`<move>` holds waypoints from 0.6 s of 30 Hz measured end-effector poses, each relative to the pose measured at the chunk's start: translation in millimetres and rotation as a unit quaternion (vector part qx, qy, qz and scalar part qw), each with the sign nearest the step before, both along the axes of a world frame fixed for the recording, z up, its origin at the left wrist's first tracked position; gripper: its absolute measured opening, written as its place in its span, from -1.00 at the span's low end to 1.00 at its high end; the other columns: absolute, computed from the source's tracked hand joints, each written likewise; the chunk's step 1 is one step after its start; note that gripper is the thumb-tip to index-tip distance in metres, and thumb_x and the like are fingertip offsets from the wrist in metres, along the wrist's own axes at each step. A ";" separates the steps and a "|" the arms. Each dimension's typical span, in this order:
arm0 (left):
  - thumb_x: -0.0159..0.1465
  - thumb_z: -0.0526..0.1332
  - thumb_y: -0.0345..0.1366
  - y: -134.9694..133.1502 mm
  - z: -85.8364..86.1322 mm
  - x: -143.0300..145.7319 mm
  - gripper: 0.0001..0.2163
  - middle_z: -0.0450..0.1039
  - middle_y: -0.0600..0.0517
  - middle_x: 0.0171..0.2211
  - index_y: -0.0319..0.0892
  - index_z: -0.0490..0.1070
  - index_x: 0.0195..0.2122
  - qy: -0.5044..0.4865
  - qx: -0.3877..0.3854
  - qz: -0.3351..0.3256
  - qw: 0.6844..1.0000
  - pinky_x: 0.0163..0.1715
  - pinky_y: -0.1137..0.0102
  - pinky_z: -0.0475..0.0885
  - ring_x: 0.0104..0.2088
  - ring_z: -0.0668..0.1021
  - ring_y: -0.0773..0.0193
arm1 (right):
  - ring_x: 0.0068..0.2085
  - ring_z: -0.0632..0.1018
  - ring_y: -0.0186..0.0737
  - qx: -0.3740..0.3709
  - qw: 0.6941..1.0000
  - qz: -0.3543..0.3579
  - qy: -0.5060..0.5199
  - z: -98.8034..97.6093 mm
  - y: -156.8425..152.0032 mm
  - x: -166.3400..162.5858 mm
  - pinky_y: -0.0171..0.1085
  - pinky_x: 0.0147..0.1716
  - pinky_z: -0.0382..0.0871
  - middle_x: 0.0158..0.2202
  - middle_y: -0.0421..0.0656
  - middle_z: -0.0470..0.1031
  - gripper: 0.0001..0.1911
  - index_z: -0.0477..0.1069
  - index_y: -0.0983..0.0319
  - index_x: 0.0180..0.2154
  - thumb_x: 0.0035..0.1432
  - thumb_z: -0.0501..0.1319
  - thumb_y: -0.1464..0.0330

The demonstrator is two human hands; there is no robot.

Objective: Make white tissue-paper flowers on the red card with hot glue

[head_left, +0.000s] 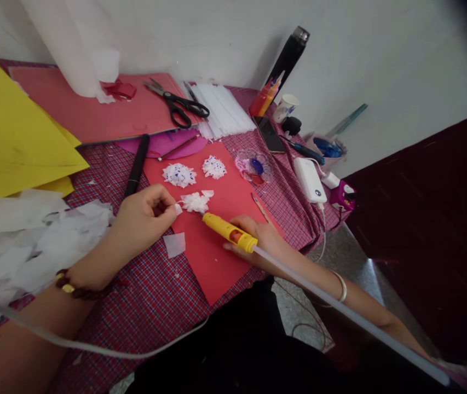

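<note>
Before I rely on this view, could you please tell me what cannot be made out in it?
All in the head view:
Yellow glue gun: grip hidden by the right hand.
Its nozzle tip: too small to tell whether it touches the plain white paper cluster.
Small white piece: part hidden by the left hand.
Yellow sheets: left portion cut off by the picture's edge.

From close above the near edge of the bench (146, 290), one head-worn camera looks forward and down, reaching the wall (200, 38) behind the bench.
</note>
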State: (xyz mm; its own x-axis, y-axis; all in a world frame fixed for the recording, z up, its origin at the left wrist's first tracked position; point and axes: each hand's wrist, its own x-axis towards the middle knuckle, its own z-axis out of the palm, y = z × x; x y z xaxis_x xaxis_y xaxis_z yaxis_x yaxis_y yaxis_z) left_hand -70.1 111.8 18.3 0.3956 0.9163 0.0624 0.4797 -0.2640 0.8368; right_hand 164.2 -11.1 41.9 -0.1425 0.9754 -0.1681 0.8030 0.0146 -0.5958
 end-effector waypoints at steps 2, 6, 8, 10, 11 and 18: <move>0.10 0.22 -0.20 0.5 0.7 0.2 -0.88 0.44 0.10 -0.55 -0.10 0.36 -0.50 -0.002 -0.001 0.008 1.000 -0.52 0.39 0.27 -0.55 0.43 0.29 | -0.35 0.55 -0.26 -0.005 1.000 0.002 0.004 2.6 -2.3 0.6 -0.32 -0.39 0.27 -0.25 -0.14 0.56 -0.64 0.41 0.20 -0.06 0.26 0.24 0.09; 0.11 0.21 -0.18 0.3 2.0 -0.1 -0.87 0.43 0.11 -0.56 -0.10 0.37 -0.48 -0.005 -0.008 0.009 1.000 -0.53 0.40 0.26 -0.55 0.41 0.30 | -0.38 0.51 -0.28 -0.037 0.999 -0.005 0.029 9.5 -6.1 2.3 -0.32 -0.43 0.25 -0.31 -0.16 0.54 -0.66 0.40 0.22 -0.10 0.22 0.27 0.12; 0.12 0.22 -0.19 -0.8 3.3 -0.3 -0.88 0.44 0.11 -0.54 -0.11 0.39 -0.46 -0.017 -0.016 -0.002 1.000 -0.51 0.40 0.29 -0.54 0.42 0.31 | -0.40 0.49 -0.28 -0.019 0.998 -0.021 0.063 9.6 -8.0 6.1 -0.31 -0.44 0.25 -0.34 -0.16 0.52 -0.68 0.40 0.23 -0.13 0.21 0.28 0.15; 0.13 0.23 -0.19 -2.5 5.0 -0.6 -0.88 0.45 0.11 -0.52 -0.11 0.42 -0.45 -0.035 -0.033 -0.012 0.999 -0.49 0.41 0.31 -0.51 0.43 0.32 | -0.39 0.48 -0.26 0.023 0.993 -0.040 0.112 6.3 -9.6 12.5 -0.29 -0.43 0.30 -0.35 -0.15 0.50 -0.71 0.40 0.22 -0.16 0.22 0.26 0.15; 0.13 0.24 -0.19 -3.4 5.7 -0.9 -0.88 0.46 0.11 -0.51 -0.12 0.42 -0.44 -0.044 -0.043 -0.013 0.998 -0.48 0.41 0.32 -0.51 0.43 0.32 | -0.37 0.48 -0.25 0.040 0.989 -0.049 0.137 3.7 -10.2 16.4 -0.28 -0.42 0.33 -0.34 -0.14 0.50 -0.72 0.40 0.21 -0.16 0.23 0.25 0.14; 0.18 0.27 -0.17 -8.5 4.3 -4.0 -0.86 0.50 0.10 -0.45 -0.12 0.46 -0.39 -0.023 -0.059 -0.023 0.998 -0.39 0.41 0.38 -0.43 0.49 0.30 | -0.34 0.48 -0.20 0.125 0.965 -0.123 0.196 -7.6 -8.2 49.4 -0.22 -0.38 0.40 -0.30 -0.11 0.51 -0.72 0.43 0.18 -0.15 0.25 0.23 0.12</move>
State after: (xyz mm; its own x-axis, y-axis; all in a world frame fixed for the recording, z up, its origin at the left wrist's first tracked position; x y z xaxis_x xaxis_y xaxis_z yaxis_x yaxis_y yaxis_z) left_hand -74.1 103.3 22.6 0.4368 0.8992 -0.0254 0.4297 -0.1838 0.8841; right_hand 213.6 -19.3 34.3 0.0930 0.9909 0.0973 0.5136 0.0360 -0.8572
